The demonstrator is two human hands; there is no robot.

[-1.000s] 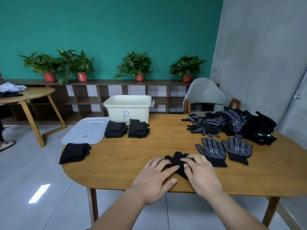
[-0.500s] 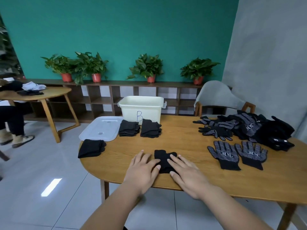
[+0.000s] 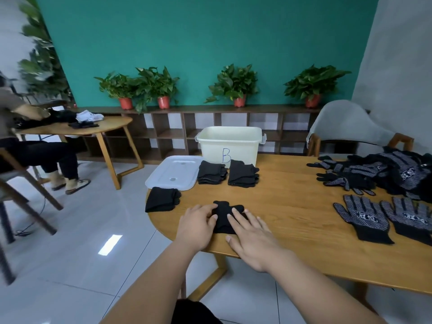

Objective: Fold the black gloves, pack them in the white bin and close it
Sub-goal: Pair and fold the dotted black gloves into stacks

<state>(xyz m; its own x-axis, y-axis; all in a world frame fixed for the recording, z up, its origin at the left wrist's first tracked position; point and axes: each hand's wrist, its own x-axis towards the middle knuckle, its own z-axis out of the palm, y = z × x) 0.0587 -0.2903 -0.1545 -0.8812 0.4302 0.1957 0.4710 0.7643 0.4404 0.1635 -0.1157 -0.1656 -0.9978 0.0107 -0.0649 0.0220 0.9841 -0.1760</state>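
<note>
Pressure from left hand (image 3: 198, 222) and right hand (image 3: 251, 233) — fingers straight, gripping nothing — held the folded glove (image 3: 222, 215) flat at lower centre, probably setting its crease.

Both bare forearms reach forward and angle toward each other. The left hand (image 3: 198, 224) lies palm down, fingers loosely extended. The right hand (image 3: 253, 237) lies flat just beside it, fingers straight and slightly spread.

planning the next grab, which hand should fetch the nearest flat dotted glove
Probably right: the right hand sits on the right of the folded glove, nearer the flat glove; the left hand would have to cross over.
</note>
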